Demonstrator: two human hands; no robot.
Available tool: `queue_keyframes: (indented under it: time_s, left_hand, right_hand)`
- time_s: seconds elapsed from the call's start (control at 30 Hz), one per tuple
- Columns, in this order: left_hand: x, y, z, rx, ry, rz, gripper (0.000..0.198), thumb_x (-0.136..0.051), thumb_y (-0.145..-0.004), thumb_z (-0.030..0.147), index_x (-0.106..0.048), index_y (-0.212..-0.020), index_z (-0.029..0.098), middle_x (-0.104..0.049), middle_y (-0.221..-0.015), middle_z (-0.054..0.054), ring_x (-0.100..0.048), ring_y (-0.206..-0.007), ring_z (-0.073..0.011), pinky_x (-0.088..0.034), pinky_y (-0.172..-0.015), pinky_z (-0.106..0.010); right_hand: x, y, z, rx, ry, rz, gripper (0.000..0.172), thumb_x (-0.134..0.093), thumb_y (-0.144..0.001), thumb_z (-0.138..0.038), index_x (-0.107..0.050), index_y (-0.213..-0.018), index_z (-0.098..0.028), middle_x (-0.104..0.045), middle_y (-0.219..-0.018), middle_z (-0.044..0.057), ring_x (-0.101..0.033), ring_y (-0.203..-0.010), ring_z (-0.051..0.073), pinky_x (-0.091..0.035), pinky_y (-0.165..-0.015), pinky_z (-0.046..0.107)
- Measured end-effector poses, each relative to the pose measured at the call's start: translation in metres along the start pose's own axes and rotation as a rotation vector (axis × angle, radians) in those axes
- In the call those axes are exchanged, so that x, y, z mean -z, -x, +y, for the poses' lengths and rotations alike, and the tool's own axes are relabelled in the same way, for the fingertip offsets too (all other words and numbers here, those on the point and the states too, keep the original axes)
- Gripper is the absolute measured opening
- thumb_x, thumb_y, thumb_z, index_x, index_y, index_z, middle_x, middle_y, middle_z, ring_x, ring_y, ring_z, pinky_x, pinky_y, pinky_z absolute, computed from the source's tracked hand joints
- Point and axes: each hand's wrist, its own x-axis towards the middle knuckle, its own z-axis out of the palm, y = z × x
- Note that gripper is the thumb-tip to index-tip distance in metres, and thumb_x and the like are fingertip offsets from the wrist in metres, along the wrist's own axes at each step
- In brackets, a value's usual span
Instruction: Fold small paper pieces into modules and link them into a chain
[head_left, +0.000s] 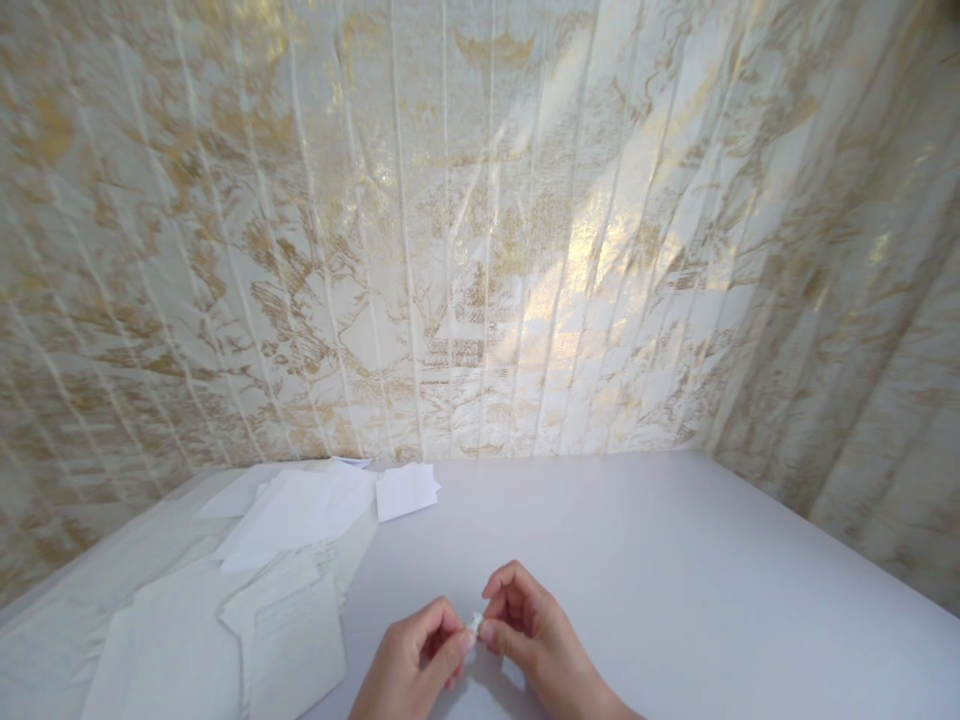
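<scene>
A small crumpled white piece (475, 624), which looks like paper, is pinched between my two hands just above the table. My left hand (420, 655) grips its left side between thumb and index finger, the other fingers curled under. On the right side my right hand (532, 640) holds it with the thumb, and its index finger arches above. The fingertips cover most of the piece, so its full shape is hidden.
Stacks of grey-white paper sheets (172, 630) spread over the left of the white table (675, 580). Brighter white sheets (292, 510) lie on them, and a small white stack (405, 492) sits near the back edge. A gold-patterned curtain (450, 250) hangs behind.
</scene>
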Motion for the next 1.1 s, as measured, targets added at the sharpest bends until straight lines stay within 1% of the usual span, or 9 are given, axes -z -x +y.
queue_keyframes:
  time_s: [0.07, 0.2, 0.5, 0.63, 0.7, 0.77, 0.83, 0.93, 1.1]
  left_hand:
    - [0.003, -0.001, -0.001, -0.017, -0.122, 0.012, 0.03, -0.051, -0.086, 0.046, -0.049, -0.068, 0.021, -0.047, -0.061, 0.005, -0.046, -0.061, -0.0156, -0.033, -0.06, -0.025]
    - [0.006, -0.003, -0.003, -0.037, -0.242, 0.01, 0.024, -0.051, -0.085, 0.04, -0.049, -0.07, 0.021, -0.044, -0.064, 0.006, -0.043, -0.063, -0.0151, -0.031, -0.06, -0.025]
    - [0.004, -0.01, -0.011, 0.014, -0.139, 0.025, 0.013, -0.056, -0.073, 0.03, -0.05, -0.067, 0.021, -0.046, -0.062, 0.006, -0.045, -0.061, -0.0151, -0.034, -0.059, -0.025]
    - [0.003, -0.01, -0.014, 0.017, -0.102, 0.018, 0.011, -0.057, -0.075, 0.03, -0.053, -0.069, 0.021, -0.05, -0.062, 0.006, -0.049, -0.063, -0.016, -0.038, -0.061, -0.025]
    - [0.002, -0.009, -0.013, 0.002, -0.1, 0.05, 0.007, -0.058, -0.074, 0.027, -0.054, -0.076, 0.021, -0.053, -0.068, 0.005, -0.052, -0.064, -0.016, -0.04, -0.062, -0.025]
    - [0.003, -0.006, -0.009, -0.047, -0.148, 0.08, 0.014, -0.06, -0.072, 0.021, -0.055, -0.086, 0.022, -0.056, -0.077, 0.004, -0.055, -0.068, -0.0159, -0.042, -0.064, -0.025]
    - [0.003, -0.004, -0.005, -0.112, -0.254, 0.079, 0.015, -0.059, -0.073, 0.016, -0.057, -0.086, 0.023, -0.059, -0.083, 0.003, -0.057, -0.072, -0.0162, -0.042, -0.067, -0.025]
    - [0.003, -0.001, -0.001, -0.174, -0.417, 0.06, 0.013, -0.055, -0.075, 0.011, -0.055, -0.078, 0.024, -0.059, -0.084, 0.002, -0.058, -0.077, -0.0164, -0.043, -0.072, -0.025]
    - [0.002, 0.001, -0.001, -0.174, -0.589, 0.077, 0.02, -0.049, -0.077, 0.004, -0.053, -0.077, 0.024, -0.061, -0.087, 0.001, -0.061, -0.084, -0.0177, -0.045, -0.076, -0.027]
  right_hand:
    - [0.001, 0.0, 0.0, -0.009, 0.083, 0.006, 0.023, -0.068, -0.083, -0.038, -0.056, -0.089, -0.019, -0.054, -0.069, -0.004, -0.05, -0.066, 0.014, -0.036, -0.065, 0.027]
    - [0.003, 0.002, -0.004, 0.097, 0.358, 0.025, 0.005, -0.059, -0.086, -0.021, -0.064, -0.087, -0.018, -0.061, -0.084, 0.002, -0.056, -0.079, 0.018, -0.041, -0.074, 0.029]
    - [0.007, 0.002, -0.004, 0.287, 0.652, -0.026, 0.023, -0.062, -0.078, 0.0, -0.07, -0.089, -0.019, -0.065, -0.089, 0.004, -0.058, -0.085, 0.018, -0.044, -0.077, 0.028]
    - [0.007, 0.003, -0.003, 0.402, 0.78, -0.074, 0.018, -0.061, -0.085, -0.003, -0.068, -0.083, -0.019, -0.066, -0.087, 0.004, -0.059, -0.083, 0.018, -0.044, -0.078, 0.028]
    - [0.007, 0.003, -0.003, 0.437, 0.871, -0.074, 0.015, -0.061, -0.088, -0.007, -0.066, -0.082, -0.02, -0.067, -0.085, 0.003, -0.059, -0.081, 0.018, -0.044, -0.075, 0.027]
    - [0.007, 0.003, -0.003, 0.465, 0.988, -0.068, 0.013, -0.062, -0.088, -0.01, -0.064, -0.081, -0.021, -0.067, -0.084, 0.002, -0.057, -0.08, 0.018, -0.043, -0.073, 0.028]
    - [0.005, 0.003, -0.002, 0.49, 1.096, -0.077, 0.012, -0.063, -0.088, -0.011, -0.063, -0.082, -0.021, -0.068, -0.085, 0.002, -0.057, -0.08, 0.019, -0.042, -0.073, 0.029]
    - [0.004, 0.003, -0.001, 0.475, 1.157, -0.095, 0.011, -0.067, -0.085, -0.011, -0.063, -0.085, -0.021, -0.068, -0.088, 0.002, -0.056, -0.082, 0.02, -0.043, -0.074, 0.03]
    - [0.003, 0.003, -0.006, 0.337, 1.109, -0.094, 0.024, -0.072, -0.076, -0.006, -0.066, -0.092, -0.023, -0.068, -0.092, 0.001, -0.057, -0.087, 0.021, -0.044, -0.077, 0.03]
